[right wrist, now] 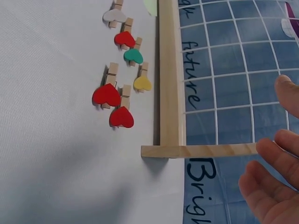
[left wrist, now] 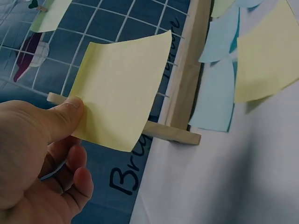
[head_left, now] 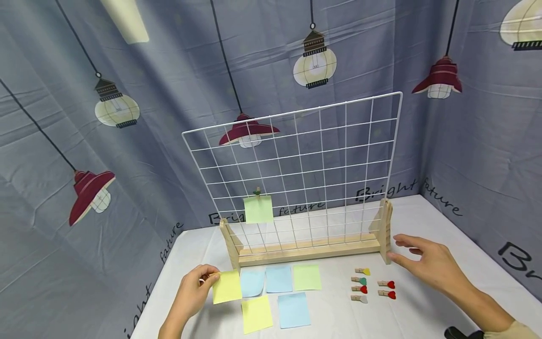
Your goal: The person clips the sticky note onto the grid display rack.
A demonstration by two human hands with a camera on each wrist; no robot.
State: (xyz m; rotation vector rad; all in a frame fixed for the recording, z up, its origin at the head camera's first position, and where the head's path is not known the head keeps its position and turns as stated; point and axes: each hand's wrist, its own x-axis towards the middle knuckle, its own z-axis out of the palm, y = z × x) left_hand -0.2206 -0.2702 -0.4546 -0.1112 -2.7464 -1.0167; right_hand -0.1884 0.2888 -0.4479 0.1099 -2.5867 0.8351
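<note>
My left hand (head_left: pixel 192 292) pinches a yellow sticky note (head_left: pixel 227 286) by its edge, thumb in front, at the left of the table. The left wrist view shows the note (left wrist: pixel 124 93) raised in front of the white wire grid's wooden base (left wrist: pixel 184 70). My right hand (head_left: pixel 432 261) holds nothing, its fingers spread and loosely bent beside the right wooden foot (head_left: pixel 385 230). On the white wire grid (head_left: pixel 311 174), a green-topped clothespin (head_left: pixel 257 192) holds up a green sticky note (head_left: pixel 259 210).
Blue notes (head_left: pixel 279 279), a green note (head_left: pixel 307 277) and another yellow note (head_left: pixel 257 314) lie before the stand. Several small wooden clothespins with coloured hearts (head_left: pixel 386 284) lie to the right. Behind the table hangs a lamp-patterned curtain (head_left: pixel 169 84). A dark object (head_left: pixel 455 333) shows near the right forearm.
</note>
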